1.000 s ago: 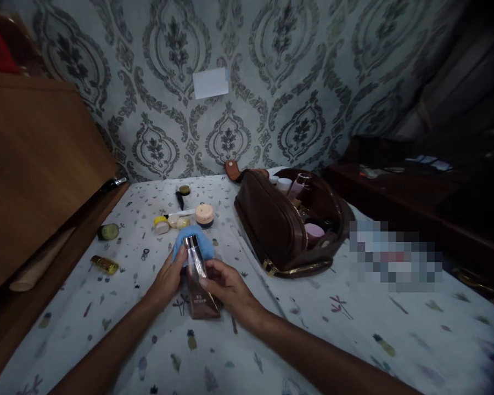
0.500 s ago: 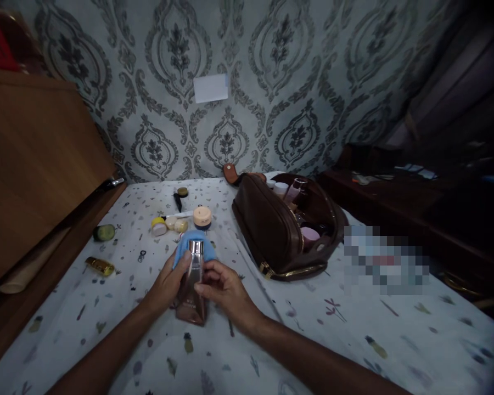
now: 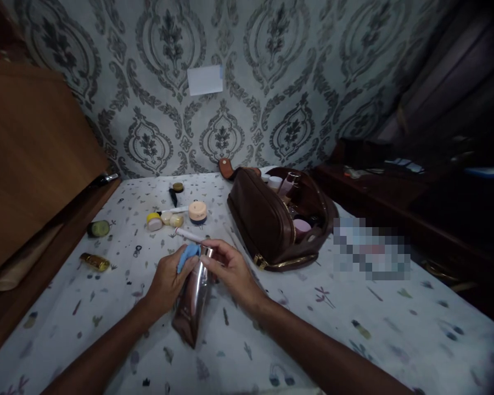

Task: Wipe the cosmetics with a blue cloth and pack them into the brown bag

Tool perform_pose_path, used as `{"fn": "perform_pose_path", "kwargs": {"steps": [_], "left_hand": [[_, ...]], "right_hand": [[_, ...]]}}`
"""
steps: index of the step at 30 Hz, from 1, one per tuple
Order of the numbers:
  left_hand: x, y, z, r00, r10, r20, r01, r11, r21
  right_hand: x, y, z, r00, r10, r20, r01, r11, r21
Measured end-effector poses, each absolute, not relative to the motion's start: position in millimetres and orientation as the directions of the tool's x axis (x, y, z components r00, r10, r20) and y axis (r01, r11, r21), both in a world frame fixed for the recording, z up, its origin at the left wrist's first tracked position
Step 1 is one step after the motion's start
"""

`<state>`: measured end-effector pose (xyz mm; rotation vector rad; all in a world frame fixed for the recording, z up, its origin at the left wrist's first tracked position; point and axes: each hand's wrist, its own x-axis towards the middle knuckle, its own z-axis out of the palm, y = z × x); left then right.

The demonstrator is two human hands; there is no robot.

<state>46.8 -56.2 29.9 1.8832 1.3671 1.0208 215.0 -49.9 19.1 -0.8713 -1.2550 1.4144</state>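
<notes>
Between my hands leans a shiny brownish-pink cosmetic bottle with a silver cap, its base toward me. My left hand is closed around a bunched blue cloth, pressed against the upper left side of the bottle. My right hand grips the bottle's top by the cap from the right, thumb in front and fingers behind. Just beyond the hands lies a thin white tube or stick. To the right sits an open brown cosmetic bag with jars and bottles inside.
A peach-lidded jar, a yellow-lidded jar and small cream-coloured containers stand farther back. A green bottle and a gold bottle lie at left, near a wooden cabinet. A blurred-out package lies at right.
The bottle has tilted and turned, its base swinging nearer to me. The cloth is now bunched in my left hand, and my right hand has moved up to the cap. The view has shifted slightly.
</notes>
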Motion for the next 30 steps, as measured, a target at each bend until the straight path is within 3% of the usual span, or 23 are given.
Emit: {"fn": "perform_pose_path", "kwargs": {"steps": [6, 19, 30], "left_hand": [[43, -53, 30, 0.09, 0.973, 0.211, 0.376, -0.229, 0.898], [35, -52, 45, 0.384, 0.918, 0.102, 0.482, -0.294, 0.826], [-12, -33, 63, 0.429, 0.873, -0.23, 0.446, 0.017, 0.895]], "right_hand": [[217, -50, 22, -0.233, 0.968, 0.093, -0.243, 0.035, -0.969], [223, -41, 19, -0.155, 0.982, 0.103, -0.279, 0.057, -0.959], [230, -35, 26, -0.057, 0.986, 0.156, -0.337, 0.128, -0.933]]}}
